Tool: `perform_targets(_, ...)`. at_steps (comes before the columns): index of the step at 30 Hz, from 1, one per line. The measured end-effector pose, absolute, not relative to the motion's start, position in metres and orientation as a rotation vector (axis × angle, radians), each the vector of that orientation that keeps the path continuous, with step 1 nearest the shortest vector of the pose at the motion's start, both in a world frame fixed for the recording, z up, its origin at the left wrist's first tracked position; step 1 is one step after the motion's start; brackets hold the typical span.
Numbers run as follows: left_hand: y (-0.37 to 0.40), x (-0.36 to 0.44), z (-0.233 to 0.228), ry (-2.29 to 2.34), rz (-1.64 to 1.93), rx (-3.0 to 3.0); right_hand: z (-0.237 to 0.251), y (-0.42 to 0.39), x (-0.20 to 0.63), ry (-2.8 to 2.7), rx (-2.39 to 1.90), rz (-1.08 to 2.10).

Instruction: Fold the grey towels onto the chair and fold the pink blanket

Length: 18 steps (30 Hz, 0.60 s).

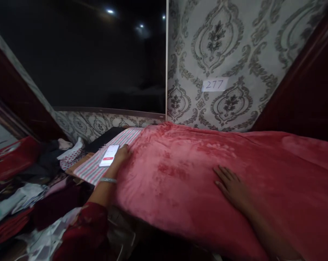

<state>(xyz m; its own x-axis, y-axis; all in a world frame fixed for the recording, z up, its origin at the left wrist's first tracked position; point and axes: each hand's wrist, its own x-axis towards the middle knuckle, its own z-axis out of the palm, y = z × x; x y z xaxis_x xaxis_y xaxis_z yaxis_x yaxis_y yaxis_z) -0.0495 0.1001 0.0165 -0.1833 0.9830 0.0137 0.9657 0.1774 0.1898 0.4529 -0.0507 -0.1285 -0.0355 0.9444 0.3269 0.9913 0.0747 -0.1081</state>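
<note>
A red plush blanket (164,181) is spread over a table-like surface. My right hand (233,186) lies flat on it with the fingers stretched out. At the blanket's left edge is my left hand (121,155), blurred, its fingers bunched and partly hidden, so I cannot tell whether they grip the fabric. Just left of that hand, a phone (109,156) with a lit white screen and a red button rests on a striped cloth (89,170). The cloth reaches under the blanket's edge.
A large dark television (104,58) hangs behind the surface. Patterned wallpaper bears a paper label (215,84) reading 277. Piled clothes (52,203) and a red bag (14,156) fill the left side. Dark red wooden panels (305,87) slant at the right.
</note>
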Motion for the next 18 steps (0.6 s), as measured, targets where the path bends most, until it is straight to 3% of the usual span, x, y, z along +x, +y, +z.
perform_targets(18,0.263,0.006,0.006,2.180,0.669,1.871,-0.125,-0.054,0.449,-1.997,-1.917,-0.145)
